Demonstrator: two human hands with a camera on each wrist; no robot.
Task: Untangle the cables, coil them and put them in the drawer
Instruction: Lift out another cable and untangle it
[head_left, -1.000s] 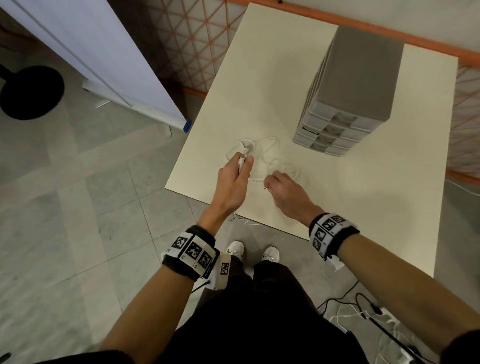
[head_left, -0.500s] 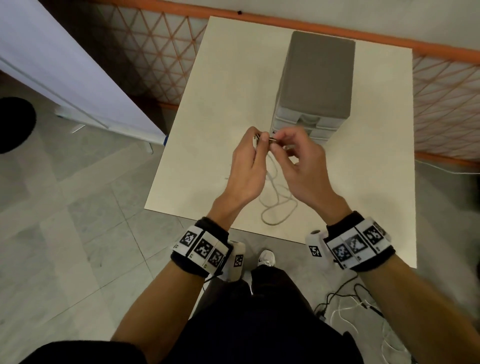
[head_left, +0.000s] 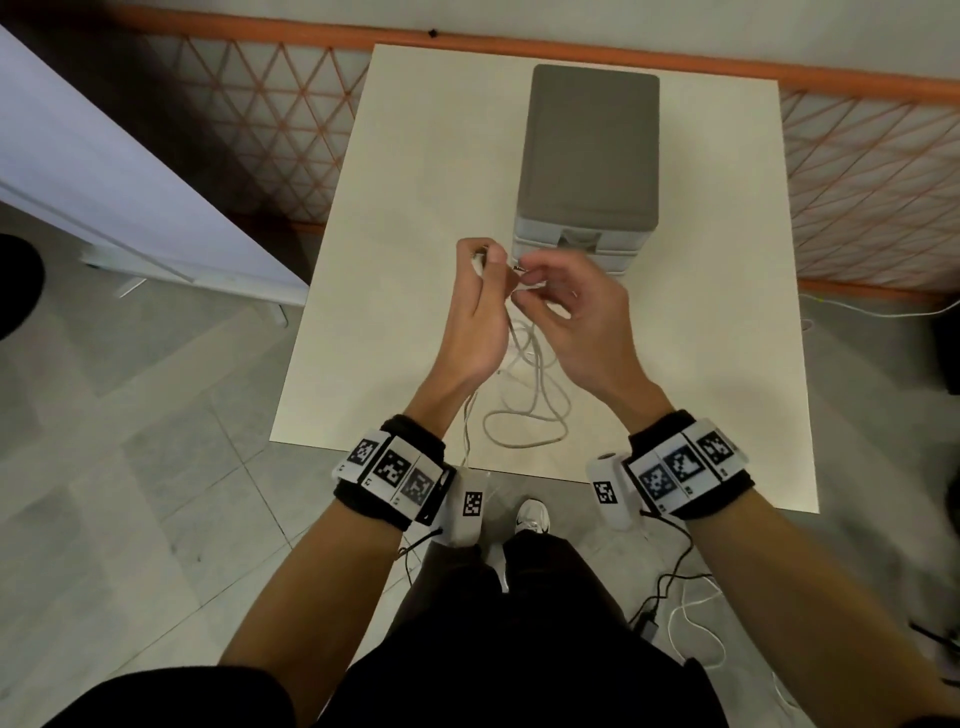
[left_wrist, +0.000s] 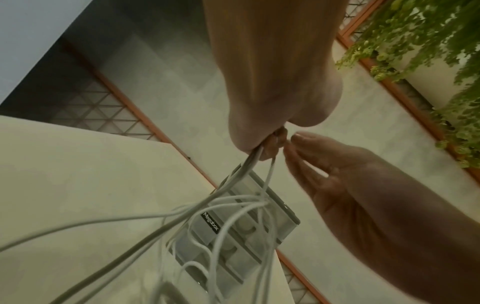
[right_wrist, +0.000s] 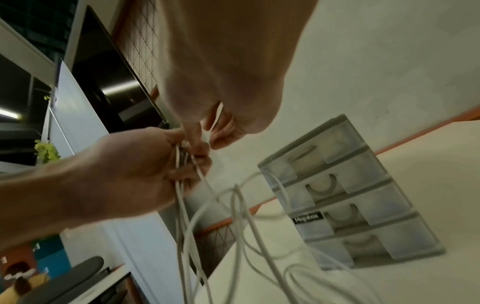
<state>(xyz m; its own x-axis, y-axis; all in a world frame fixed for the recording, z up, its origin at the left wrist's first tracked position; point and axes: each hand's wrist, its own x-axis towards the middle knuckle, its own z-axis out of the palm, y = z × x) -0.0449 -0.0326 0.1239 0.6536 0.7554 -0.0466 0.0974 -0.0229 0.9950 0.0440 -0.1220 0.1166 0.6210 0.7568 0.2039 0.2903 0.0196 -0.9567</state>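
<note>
Two hands mid-frame: left hand (head_left: 480, 317) clenches white cables (head_left: 524, 410); right hand (head_left: 576, 312) pinches plug end. Risk: hard pull tightens dangling knot.

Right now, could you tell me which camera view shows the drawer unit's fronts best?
The right wrist view: the drawer unit shows four shut drawers with handles. The left wrist view has it blurred behind the cables. The head view shows mostly its grey top.
</note>
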